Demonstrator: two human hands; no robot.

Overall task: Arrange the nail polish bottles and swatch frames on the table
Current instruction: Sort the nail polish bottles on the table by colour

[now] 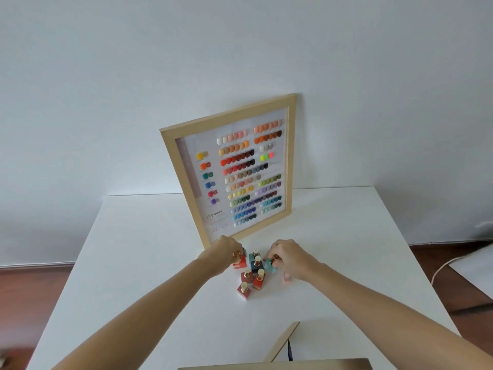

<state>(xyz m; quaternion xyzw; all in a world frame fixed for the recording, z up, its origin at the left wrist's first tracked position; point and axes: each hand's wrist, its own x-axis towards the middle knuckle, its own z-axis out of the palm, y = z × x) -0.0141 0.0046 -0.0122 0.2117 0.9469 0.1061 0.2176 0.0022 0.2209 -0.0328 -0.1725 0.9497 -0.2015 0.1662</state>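
A wooden swatch frame full of coloured nail samples leans against the wall at the back of the white table. In front of it stands a cluster of several gold-capped nail polish bottles. My left hand grips the cap of a red bottle at the cluster's left. My right hand pinches the cap of a teal bottle at its right. A pale pink bottle sits partly hidden under my right hand.
The brown back of a second frame lies at the table's near edge, with its stand sticking up. Wooden floor shows on both sides; a white cable runs on the floor at right.
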